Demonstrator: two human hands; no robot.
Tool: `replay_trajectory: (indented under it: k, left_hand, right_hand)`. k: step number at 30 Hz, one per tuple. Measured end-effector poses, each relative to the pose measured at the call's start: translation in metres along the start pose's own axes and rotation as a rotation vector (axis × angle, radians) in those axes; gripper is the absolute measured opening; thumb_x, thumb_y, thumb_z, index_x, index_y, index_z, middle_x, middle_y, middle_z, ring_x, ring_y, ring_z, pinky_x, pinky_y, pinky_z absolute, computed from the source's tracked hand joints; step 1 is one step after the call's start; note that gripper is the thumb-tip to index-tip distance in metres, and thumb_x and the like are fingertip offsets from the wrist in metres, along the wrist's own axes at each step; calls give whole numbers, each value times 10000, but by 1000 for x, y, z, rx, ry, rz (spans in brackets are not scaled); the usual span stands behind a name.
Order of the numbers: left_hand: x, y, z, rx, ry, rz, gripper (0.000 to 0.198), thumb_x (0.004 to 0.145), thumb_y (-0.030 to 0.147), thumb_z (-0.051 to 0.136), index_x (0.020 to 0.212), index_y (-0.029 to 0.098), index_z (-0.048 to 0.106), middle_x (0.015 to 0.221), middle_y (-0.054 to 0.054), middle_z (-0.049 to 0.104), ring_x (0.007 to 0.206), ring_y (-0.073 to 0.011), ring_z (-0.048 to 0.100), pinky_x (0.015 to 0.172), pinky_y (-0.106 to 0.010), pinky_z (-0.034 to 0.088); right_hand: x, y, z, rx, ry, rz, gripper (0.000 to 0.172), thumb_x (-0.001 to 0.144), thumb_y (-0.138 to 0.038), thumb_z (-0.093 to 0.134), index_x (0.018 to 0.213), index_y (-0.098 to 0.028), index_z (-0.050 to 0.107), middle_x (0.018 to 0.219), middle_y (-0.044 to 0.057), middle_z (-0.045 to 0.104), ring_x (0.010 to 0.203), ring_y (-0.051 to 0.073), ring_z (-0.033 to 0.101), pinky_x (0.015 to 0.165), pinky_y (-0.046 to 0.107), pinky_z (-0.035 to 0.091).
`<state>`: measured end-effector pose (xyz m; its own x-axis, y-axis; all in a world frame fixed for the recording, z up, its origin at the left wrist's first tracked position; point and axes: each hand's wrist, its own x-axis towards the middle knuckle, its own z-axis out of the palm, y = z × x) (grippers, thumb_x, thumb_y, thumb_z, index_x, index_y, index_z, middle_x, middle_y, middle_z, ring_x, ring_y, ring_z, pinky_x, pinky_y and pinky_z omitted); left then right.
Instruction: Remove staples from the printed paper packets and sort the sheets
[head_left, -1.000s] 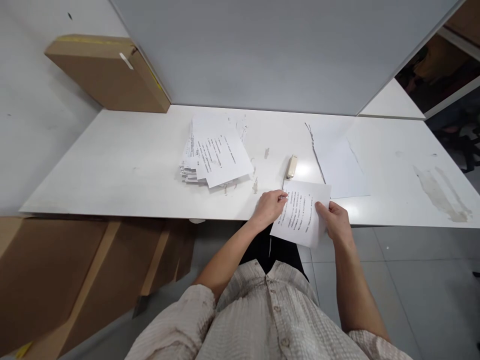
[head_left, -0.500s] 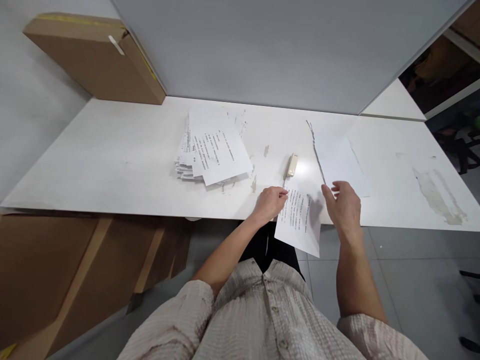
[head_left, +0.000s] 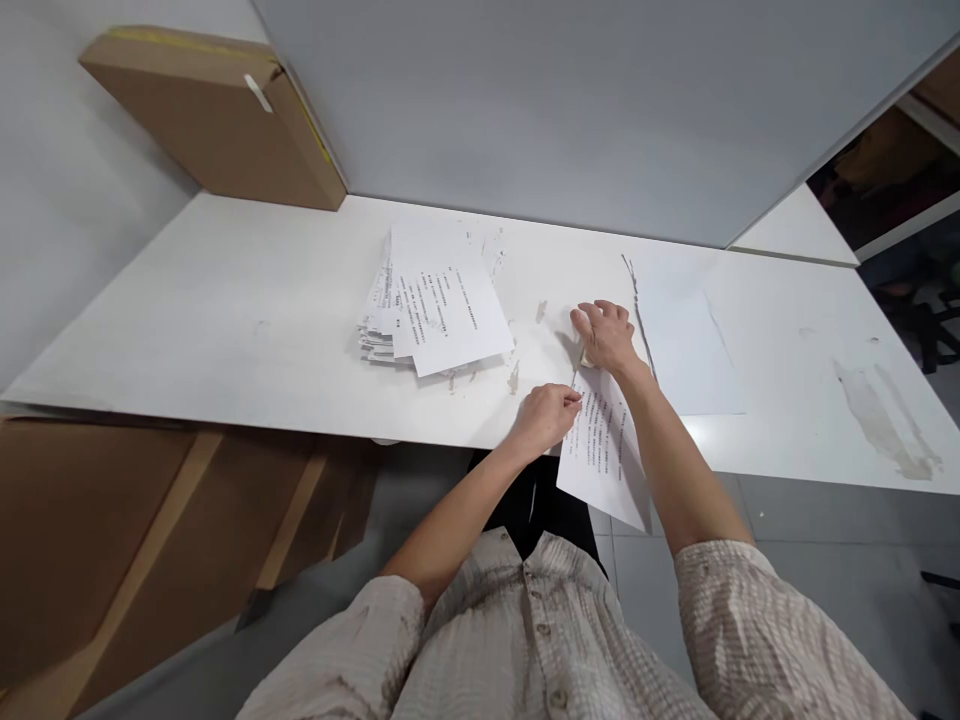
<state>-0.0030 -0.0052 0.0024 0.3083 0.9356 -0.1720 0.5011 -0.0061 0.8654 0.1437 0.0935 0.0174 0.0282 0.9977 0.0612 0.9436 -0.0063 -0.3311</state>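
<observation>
While my left hand (head_left: 546,418) pinches the printed sheet (head_left: 598,455) across the front edge of the desk (head_left: 187,330), my right hand (head_left: 607,336) covers the cream stapler (head_left: 587,361), its grip hidden from me.

Right hand (head_left: 606,332) masks most of a small cream object (head_left: 587,361); I get only a sliver below the palm, so the grip is unreadable. Right forearm screens part of the printed sheet (head_left: 600,475). Left hand (head_left: 551,415) covers its left edge; one page or several, I can't tell. Print too fine for me to read. Paper stack (head_left: 454,320): lower pages mostly buried. Cartons (head_left: 165,520), lower left, run out of frame. Shirt (head_left: 544,640) cropped at bottom. Dark shelving (head_left: 874,175), upper right: contents too dim and blurred to name.
</observation>
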Motion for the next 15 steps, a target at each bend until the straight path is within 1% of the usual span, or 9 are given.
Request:
replay_trajectory:
  k: [4, 10, 12, 15]
  left_hand:
    - [0, -1, -1, -11, -12, -6, 194, 815, 244, 575, 942, 213, 718, 851, -46, 725, 841, -215, 660, 794, -345, 501]
    - [-1, 2, -4, -2, -35, -28, 220, 815, 257, 562, 971, 210, 710, 888, -37, 726, 862, -189, 658, 802, -303, 499]
    - [-1, 1, -3, 3, -35, -27, 226, 816, 253, 556, 978, 210, 708, 900, -36, 726, 876, -186, 656, 811, -297, 496]
    - [0, -1, -1, 4, -28, -19, 228, 814, 257, 558, 979, 212, 708, 902, -37, 725, 881, -189, 655, 810, -298, 496]
  right_hand:
    - [-3, 0, 4, -105, -36, -37, 510, 910, -521, 286, 1276, -244, 509, 1367, 145, 399, 1221, 364, 292, 919, 579, 310]
    - [-8, -2, 6, -257, -13, -114, 406, 913, -380, 343, 1267, -250, 494, 1358, 133, 412, 1204, 355, 291, 878, 535, 329]
    - [-11, -4, 8, -290, 15, -112, 392, 917, -375, 339, 1249, -251, 507, 1358, 125, 417, 1211, 355, 283, 885, 534, 309]
    - [-14, -7, 11, -298, 106, -98, 426, 937, -428, 286, 1222, -230, 533, 1356, 124, 426, 1233, 351, 265, 920, 544, 258]
